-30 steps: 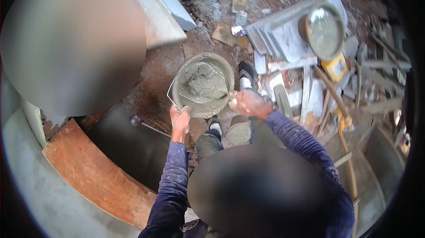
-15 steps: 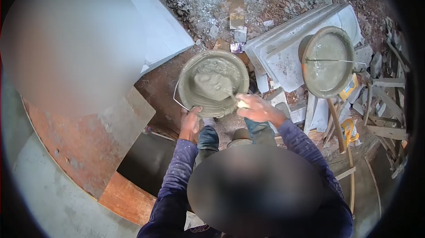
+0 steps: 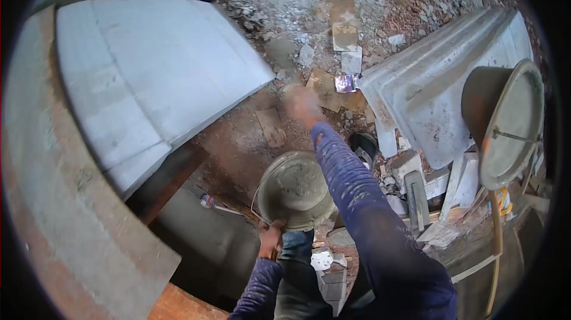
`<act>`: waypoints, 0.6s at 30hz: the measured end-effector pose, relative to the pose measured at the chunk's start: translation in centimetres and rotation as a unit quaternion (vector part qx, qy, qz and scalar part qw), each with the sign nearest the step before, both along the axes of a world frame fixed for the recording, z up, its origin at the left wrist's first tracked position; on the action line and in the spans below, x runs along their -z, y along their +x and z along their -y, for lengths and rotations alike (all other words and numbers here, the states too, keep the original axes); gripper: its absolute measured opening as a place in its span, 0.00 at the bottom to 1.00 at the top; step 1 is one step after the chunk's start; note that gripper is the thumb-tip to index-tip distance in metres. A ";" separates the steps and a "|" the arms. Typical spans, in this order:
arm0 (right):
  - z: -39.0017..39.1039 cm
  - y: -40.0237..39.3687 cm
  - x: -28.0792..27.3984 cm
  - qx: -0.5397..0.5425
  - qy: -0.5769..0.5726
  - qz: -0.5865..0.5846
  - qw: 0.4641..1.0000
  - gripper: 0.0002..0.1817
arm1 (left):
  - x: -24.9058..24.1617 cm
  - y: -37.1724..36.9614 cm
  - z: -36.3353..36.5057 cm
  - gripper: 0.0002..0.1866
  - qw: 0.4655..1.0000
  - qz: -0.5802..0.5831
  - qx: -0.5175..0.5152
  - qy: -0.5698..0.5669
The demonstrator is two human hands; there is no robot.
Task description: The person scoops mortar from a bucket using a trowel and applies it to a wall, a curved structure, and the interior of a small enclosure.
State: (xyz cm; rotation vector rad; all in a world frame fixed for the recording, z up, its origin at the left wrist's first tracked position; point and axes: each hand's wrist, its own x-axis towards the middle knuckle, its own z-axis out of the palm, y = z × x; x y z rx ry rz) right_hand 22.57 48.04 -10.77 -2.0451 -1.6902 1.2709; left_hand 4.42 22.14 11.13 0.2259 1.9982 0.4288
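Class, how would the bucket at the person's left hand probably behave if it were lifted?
The bucket is probably heavy for its size, as grey mortar lies inside. Its round rim suggests a fairly stiff wall. With the left hand at one side of the rim, it may tip if lifted there.

Bucket (image 3: 279, 216): grey, mortar-smeared, mouth up, rim in left hand (image 3: 270, 240)
Wire handle (image 3: 253, 204): down along bucket's side, 1 visible
Mortar (image 3: 303, 183): grey, inside bucket
Tool (image 3: 290, 89): blurred, in right hand (image 3: 304, 107)

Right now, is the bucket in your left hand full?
Not full: the bucket shows its inner wall, with grey mix only low inside.
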 end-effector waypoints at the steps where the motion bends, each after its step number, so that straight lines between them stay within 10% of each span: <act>1: -2.4 0.2 -6.5 0.015 -0.037 -0.180 0.983 0.17 | 0.6 -0.5 0.5 0.09 1.000 -0.020 -0.006 0.022; 3: -1.2 0.6 -14.7 0.157 0.360 -0.028 0.919 0.19 | 0.8 -1.2 0.8 0.09 0.999 -0.020 0.002 -0.040; 4: -0.4 2.9 -16.7 0.155 0.343 -0.018 0.926 0.19 | 0.0 -1.4 0.9 0.09 0.996 -0.032 0.018 -0.087; 6: 0.9 8.1 -20.0 0.199 -0.107 -0.313 0.922 0.25 | -1.1 -0.4 0.2 0.09 0.997 0.007 0.020 -0.074; 11: 13.7 17.6 -25.7 -0.002 0.027 -0.148 0.989 0.24 | -3.0 2.3 -2.0 0.11 0.995 0.011 0.049 -0.091; 14: 16.6 19.4 -29.9 -0.120 -0.125 -0.019 0.985 0.19 | -2.6 5.0 -3.1 0.12 0.995 0.053 0.064 0.053; 18: 18.7 16.5 -22.9 -0.227 -0.117 0.089 0.963 0.16 | -2.3 7.5 -6.2 0.17 0.992 0.076 0.101 0.012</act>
